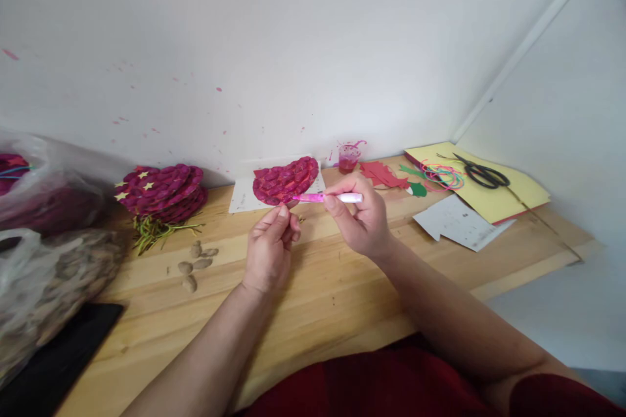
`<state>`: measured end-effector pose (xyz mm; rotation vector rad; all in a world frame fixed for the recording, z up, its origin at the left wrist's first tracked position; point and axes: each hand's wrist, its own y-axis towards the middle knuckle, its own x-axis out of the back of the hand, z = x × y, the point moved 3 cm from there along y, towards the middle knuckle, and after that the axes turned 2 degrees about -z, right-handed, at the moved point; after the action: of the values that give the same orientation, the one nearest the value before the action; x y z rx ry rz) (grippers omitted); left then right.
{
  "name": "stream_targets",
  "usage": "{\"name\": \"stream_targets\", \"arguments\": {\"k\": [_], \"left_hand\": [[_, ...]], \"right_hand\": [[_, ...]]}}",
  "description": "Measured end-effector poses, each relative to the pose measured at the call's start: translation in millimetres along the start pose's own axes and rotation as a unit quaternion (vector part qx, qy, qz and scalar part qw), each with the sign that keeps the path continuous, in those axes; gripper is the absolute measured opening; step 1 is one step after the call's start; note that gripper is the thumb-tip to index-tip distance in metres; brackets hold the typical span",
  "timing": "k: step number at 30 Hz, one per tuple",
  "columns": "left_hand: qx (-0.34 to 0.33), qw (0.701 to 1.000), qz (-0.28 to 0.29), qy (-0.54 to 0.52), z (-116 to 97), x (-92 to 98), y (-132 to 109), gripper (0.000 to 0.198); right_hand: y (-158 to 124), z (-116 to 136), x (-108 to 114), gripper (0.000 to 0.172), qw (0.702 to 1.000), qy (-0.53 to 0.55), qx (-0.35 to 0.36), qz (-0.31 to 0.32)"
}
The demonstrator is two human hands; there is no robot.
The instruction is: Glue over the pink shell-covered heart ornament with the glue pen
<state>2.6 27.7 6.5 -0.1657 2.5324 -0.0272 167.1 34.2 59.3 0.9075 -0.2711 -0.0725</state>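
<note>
My right hand (362, 215) is closed round a pen-thick paintbrush (350, 198) with a white handle and a pink-stained front. The brush points left, its tip just above the fingertips of my left hand (271, 241). Those fingers pinch a small dark pinkish piece, mostly hidden. Behind my hands, a rounded magenta craft piece (286, 181) of overlapping bumpy shells lies on a white sheet (240, 196). A clear cup (349, 159) of pink liquid stands against the wall. Several unpainted peanuts (202, 264) lie left of my left hand.
On the left are a stack of magenta shell pieces (163, 192) with yellow stars, a plastic bag of peanuts (73, 273) and a black flat object (73, 352). Right are red paper scraps (381, 175), coloured cords (443, 175) and scissors (486, 175) on yellow paper (525, 188).
</note>
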Motion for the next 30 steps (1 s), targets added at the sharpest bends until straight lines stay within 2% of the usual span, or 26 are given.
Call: {"name": "stream_targets", "arguments": {"k": [6, 12, 16, 18, 21, 25, 30], "left_hand": [[-0.007, 0.999, -0.01, 0.042, 1, 4.4, 3, 0.03], [-0.026, 0.996, -0.07, 0.042, 4, 14.7, 9, 0.019], [-0.033, 0.994, -0.092, 0.042, 3, 16.3, 10, 0.016], [-0.052, 0.992, -0.107, 0.049, 1, 16.4, 10, 0.018], [-0.094, 0.985, -0.128, 0.066, -3, 15.8, 10, 0.022], [-0.116, 0.983, -0.108, 0.093, -5, 11.3, 6, 0.021], [-0.111, 0.982, -0.106, 0.11, -3, 7.4, 1, 0.022]], "right_hand": [[1, 0, 0, 0.008, 0.999, -0.041, -0.002, -0.029], [4, -3, 2, 0.01, 0.997, -0.062, 0.006, -0.041], [8, -9, 5, 0.01, 0.992, -0.122, 0.011, -0.039], [9, -17, 5, 0.009, 0.987, -0.162, -0.007, -0.018], [8, -30, 3, 0.012, 0.972, -0.226, -0.044, 0.048], [1, -41, -7, 0.017, 0.945, -0.294, -0.065, 0.124], [3, -45, -18, 0.022, 0.933, -0.318, -0.103, 0.135]]}}
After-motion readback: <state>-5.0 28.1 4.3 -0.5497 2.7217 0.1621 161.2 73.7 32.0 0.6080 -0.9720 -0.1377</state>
